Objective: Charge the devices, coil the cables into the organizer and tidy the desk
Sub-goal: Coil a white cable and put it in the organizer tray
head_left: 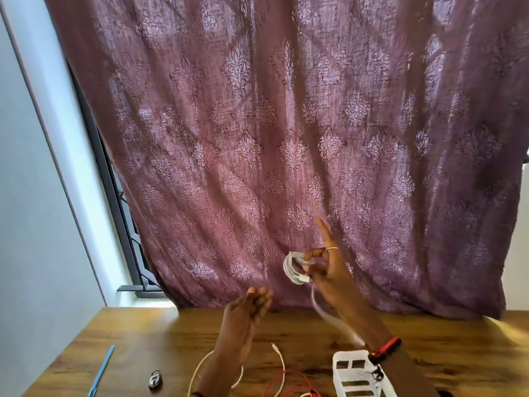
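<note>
Purple curtain (286, 124) behind wooden desk (143, 339)
right hand (329, 273) pinches a coiled white cable (290, 267), index finger sticking up; left hand (246, 319) loose and open, holding nothing

hands (246, 316) (329, 272) 2 | white cables (290, 267) (282, 365) 2 | red cable (286, 371) 1 | organizer (350, 355) 1 | pen (103, 371) 1 | metal item (155, 379) 1

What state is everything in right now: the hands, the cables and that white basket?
coiled white cable: mostly wound, tail hanging loose, pinched by the right hand
left hand: open, holding nothing
loose white cable: uncoiled on the desk
red cable: uncoiled on the desk
white organizer: on the desk, contents not visible
blue pen: lying flat
curtain: drawn shut
</note>
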